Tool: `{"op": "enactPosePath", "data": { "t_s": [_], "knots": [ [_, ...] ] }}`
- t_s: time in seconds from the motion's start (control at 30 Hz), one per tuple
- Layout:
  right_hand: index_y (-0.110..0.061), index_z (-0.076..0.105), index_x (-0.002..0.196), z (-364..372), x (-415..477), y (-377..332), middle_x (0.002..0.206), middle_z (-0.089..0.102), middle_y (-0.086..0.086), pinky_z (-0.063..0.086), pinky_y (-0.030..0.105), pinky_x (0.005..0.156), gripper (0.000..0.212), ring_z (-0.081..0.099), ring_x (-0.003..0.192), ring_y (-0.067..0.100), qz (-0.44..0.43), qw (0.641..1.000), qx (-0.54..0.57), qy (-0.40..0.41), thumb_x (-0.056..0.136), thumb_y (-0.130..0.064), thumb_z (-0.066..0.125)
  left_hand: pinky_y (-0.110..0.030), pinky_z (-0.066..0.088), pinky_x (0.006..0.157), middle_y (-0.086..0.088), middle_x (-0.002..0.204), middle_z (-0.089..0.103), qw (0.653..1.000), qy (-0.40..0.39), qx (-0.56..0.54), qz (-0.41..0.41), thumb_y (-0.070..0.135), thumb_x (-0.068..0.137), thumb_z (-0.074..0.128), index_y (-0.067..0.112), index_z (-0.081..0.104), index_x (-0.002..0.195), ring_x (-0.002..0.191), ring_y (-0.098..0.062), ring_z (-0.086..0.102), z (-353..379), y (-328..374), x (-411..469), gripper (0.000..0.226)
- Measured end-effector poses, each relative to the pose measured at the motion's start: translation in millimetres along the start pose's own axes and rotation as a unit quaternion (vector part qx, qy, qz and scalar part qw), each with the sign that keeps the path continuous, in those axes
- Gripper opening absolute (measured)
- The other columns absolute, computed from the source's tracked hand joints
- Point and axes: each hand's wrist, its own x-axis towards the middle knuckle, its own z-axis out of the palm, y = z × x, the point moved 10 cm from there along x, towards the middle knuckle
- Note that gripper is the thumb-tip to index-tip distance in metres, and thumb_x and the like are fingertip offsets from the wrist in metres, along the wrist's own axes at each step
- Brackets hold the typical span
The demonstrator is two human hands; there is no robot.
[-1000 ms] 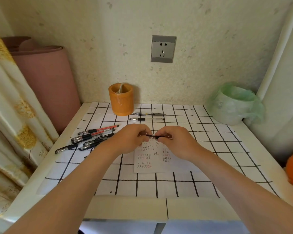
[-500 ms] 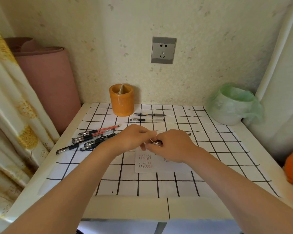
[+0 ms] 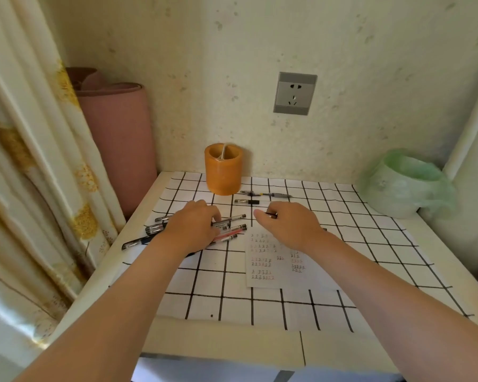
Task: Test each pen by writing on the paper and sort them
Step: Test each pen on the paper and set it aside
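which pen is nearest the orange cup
The grey pen farthest back, its end almost at the cup. The clear black-capped pen lies just in front of it; the pile is farther off.

The tabletop is hemmed in: wall behind, a curtain and pink roll on the left, a green-bagged bin in the right back corner. An orange holder and two loose pens block the back middle. The left hand covers the pen pile – the right hand, pinching a pen, sits at the far edge of the paper. Open grid cloth lies between the forearms and right of the paper
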Motion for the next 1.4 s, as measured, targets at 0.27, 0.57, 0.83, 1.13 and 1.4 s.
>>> {"op": "enactPosePath", "data": {
  "t_s": [0.27, 0.57, 0.83, 1.13, 1.4],
  "knots": [
    [-0.017, 0.059, 0.123, 24, 44, 10, 0.112, 0.053, 0.005, 0.045, 0.029, 0.077, 0.035, 0.055, 0.093, 0.021, -0.02, 1.0, 0.004, -0.02, 0.095, -0.002, 0.045, -0.034, 0.044, 0.088, -0.001, 0.124, 0.05, 0.997, 0.016, 0.081, -0.008, 0.012, 0.094, 0.053, 0.03, 0.05, 0.138, 0.116, -0.021, 0.044, 7, -10, 5, 0.047],
    [-0.027, 0.068, 0.122, 35, 69, 2, 0.112, 0.068, 0.001, 0.045, 0.039, 0.093, 0.031, 0.056, 0.109, 0.026, -0.093, 0.987, -0.126, 0.028, 0.096, -0.016, 0.057, -0.031, 0.036, 0.083, 0.002, 0.113, 0.064, 0.992, 0.035, 0.122, -0.018, 0.018, 0.097, 0.051, 0.034, 0.061, 0.123, 0.107, -0.019, 0.054, 8, -18, 20, 0.032],
    [-0.023, 0.068, 0.121, 28, 63, -19, 0.112, 0.066, 0.002, 0.048, 0.04, 0.09, 0.038, 0.056, 0.105, 0.024, -0.136, 0.984, -0.09, 0.077, 0.089, -0.004, 0.059, -0.029, 0.037, 0.08, 0.003, 0.107, 0.067, 0.991, 0.051, 0.123, 0.012, 0.02, 0.097, 0.051, 0.032, 0.067, 0.116, 0.098, -0.02, 0.059, 4, -10, 23, 0.028],
    [-0.018, 0.067, 0.122, 29, 31, -72, 0.107, 0.068, 0.0, 0.044, 0.028, 0.083, 0.032, 0.057, 0.095, 0.013, -0.21, 0.978, -0.003, 0.007, 0.096, -0.017, 0.048, -0.034, 0.048, 0.083, 0.003, 0.107, 0.062, 0.994, 0.105, -0.025, 0.031, 0.027, 0.1, 0.048, 0.029, 0.066, 0.116, 0.102, -0.017, 0.054, -22, 2, 14, 0.023],
    [-0.029, 0.063, 0.123, 9, -2, -35, 0.111, 0.068, -0.008, 0.052, 0.037, 0.087, 0.028, 0.062, 0.1, 0.012, -0.146, 0.989, 0.011, -0.009, 0.102, -0.037, 0.046, -0.028, 0.047, 0.072, 0.009, 0.099, 0.063, 0.995, 0.067, -0.073, 0.03, 0.03, 0.095, 0.057, 0.029, 0.061, 0.113, 0.088, -0.011, 0.056, -25, 17, -4, 0.018]
  ]
}}
